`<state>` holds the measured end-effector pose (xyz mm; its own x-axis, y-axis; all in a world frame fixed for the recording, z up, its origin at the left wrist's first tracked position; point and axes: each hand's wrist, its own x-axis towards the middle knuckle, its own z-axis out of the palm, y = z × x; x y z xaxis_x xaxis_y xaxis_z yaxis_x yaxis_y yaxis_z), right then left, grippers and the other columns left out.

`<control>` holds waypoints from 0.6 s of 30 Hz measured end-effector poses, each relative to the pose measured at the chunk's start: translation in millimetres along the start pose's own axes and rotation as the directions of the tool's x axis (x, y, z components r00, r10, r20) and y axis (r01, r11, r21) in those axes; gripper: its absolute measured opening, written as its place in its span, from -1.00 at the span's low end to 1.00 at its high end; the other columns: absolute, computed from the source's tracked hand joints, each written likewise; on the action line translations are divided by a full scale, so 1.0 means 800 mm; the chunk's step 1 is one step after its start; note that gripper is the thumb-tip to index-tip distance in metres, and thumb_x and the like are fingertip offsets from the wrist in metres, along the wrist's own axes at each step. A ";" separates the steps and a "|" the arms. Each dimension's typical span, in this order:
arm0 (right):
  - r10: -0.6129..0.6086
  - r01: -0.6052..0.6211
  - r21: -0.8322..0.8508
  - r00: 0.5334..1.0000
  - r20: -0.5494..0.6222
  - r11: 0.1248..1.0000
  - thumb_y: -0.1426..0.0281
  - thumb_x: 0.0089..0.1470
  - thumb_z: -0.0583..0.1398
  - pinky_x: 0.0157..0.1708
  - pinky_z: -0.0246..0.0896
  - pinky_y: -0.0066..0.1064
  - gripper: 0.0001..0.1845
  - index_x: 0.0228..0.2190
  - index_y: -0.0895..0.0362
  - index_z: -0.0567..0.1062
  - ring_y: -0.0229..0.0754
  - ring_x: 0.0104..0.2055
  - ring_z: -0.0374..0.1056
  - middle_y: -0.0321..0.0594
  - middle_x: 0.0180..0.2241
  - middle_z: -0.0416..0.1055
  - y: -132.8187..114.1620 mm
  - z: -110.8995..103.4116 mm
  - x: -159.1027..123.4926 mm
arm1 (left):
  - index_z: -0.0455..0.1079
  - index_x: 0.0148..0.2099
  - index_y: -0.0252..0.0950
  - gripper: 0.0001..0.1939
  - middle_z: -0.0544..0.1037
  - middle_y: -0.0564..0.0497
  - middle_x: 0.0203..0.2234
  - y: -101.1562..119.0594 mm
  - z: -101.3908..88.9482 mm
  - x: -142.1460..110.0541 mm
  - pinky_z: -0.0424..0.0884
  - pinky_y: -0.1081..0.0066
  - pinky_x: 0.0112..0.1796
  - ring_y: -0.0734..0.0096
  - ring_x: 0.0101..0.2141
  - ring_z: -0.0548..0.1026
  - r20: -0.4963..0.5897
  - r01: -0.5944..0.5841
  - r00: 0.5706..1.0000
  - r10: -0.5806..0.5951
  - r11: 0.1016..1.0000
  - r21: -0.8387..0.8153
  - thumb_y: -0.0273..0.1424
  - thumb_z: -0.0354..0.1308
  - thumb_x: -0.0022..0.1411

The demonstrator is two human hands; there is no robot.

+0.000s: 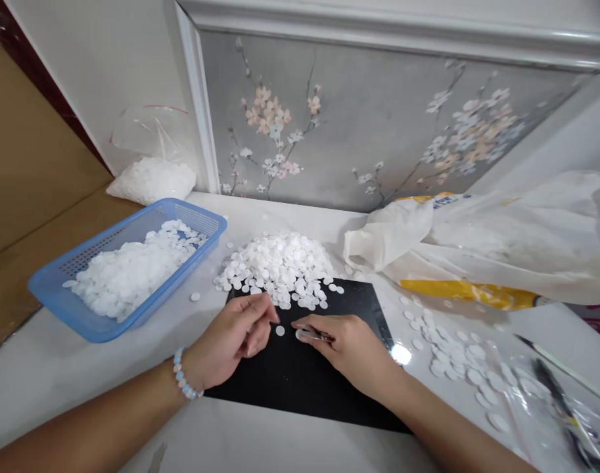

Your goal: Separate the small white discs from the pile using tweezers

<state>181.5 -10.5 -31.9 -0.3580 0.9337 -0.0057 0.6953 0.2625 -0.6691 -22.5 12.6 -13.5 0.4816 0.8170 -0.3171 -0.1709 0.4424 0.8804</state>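
Observation:
My right hand [351, 345] grips small metal tweezers [319, 334] over a black mat [290, 387]. A white disc shows at the fingertips there; whether the tips pinch it I cannot tell. To the left, my left hand [238, 335], with a beaded bracelet on the wrist, is curled closed above the mat, and what its fingers hold, if anything, is hidden. Between the two hands a single small white disc [280, 330] lies flat on the black surface. Just beyond them a heap of similar white discs [280, 263] spreads over the mat's far edge.
A blue plastic basket [117, 328] holding many discs stands at left. Behind it sits a clear bag [152, 180] of white pieces. A large white and yellow plastic bag [477, 249] lies at right, above scattered discs [452, 351] and a black-handled tool [551, 384]. A framed flower picture [359, 118] stands behind.

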 end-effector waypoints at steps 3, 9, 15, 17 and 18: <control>0.050 -0.050 0.077 0.999 0.006 0.996 0.34 0.09 0.17 -0.51 0.05 -0.48 -0.86 -0.45 0.07 0.51 -0.28 -0.54 0.26 -0.37 -0.56 0.40 -0.004 -0.002 0.000 | 0.36 -0.26 -0.33 -0.73 0.31 0.16 -0.75 -0.004 0.006 -0.001 -0.05 0.55 -0.66 0.65 -0.71 0.08 -0.014 -0.009 1.000 0.012 0.985 0.174 -0.20 0.06 0.25; 0.252 -0.221 0.535 0.968 0.016 0.816 0.17 -0.01 0.23 -0.59 -0.10 -0.48 -0.68 -0.59 0.14 0.38 -0.35 -0.58 0.00 -0.44 -0.66 0.12 -0.027 -0.003 -0.005 | 0.47 -0.17 -0.35 -0.68 0.51 0.04 -0.52 -0.008 0.014 -0.008 0.09 0.52 -0.60 0.64 -0.65 0.16 -0.030 -0.020 0.999 0.032 0.938 0.346 -0.20 0.20 0.13; 0.228 -0.195 0.627 0.973 0.028 0.754 0.12 0.01 0.22 -0.58 -0.12 -0.48 -0.61 -0.60 0.13 0.30 -0.36 -0.59 -0.05 -0.45 -0.65 0.10 -0.037 0.005 -0.007 | 0.51 -0.30 -0.39 -0.70 0.43 0.07 -0.60 -0.010 0.022 -0.014 -0.07 0.51 -0.60 0.68 -0.64 0.08 -0.070 0.056 0.997 -0.045 0.985 0.160 -0.22 0.28 0.04; 0.208 -0.164 0.558 0.978 -0.015 0.813 0.10 0.07 0.16 -0.56 -0.08 -0.49 -0.61 -0.56 0.13 0.32 -0.34 -0.56 0.00 -0.42 -0.62 0.14 -0.037 0.004 -0.008 | 0.46 -0.35 -0.38 -0.74 0.46 0.05 -0.55 -0.009 0.024 -0.015 -0.10 0.51 -0.61 0.69 -0.63 0.09 -0.077 0.064 0.995 -0.057 0.994 0.092 -0.24 0.26 0.08; 0.199 -0.148 0.512 0.979 -0.046 0.846 0.10 0.12 0.12 -0.56 -0.06 -0.49 -0.63 -0.52 0.13 0.34 -0.33 -0.55 0.03 -0.41 -0.60 0.16 -0.036 0.002 -0.009 | 0.43 -0.36 -0.37 -0.76 0.48 0.03 -0.52 -0.008 0.025 -0.014 -0.10 0.52 -0.61 0.69 -0.64 0.10 -0.080 0.069 0.995 -0.063 0.996 0.063 -0.25 0.24 0.10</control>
<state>163.1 -24.9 -13.8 -0.1832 0.9775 -0.1045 0.3225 -0.0407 -0.9457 -9.8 -6.9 -8.4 0.4216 0.8141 -0.3994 -0.0826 0.4730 0.8772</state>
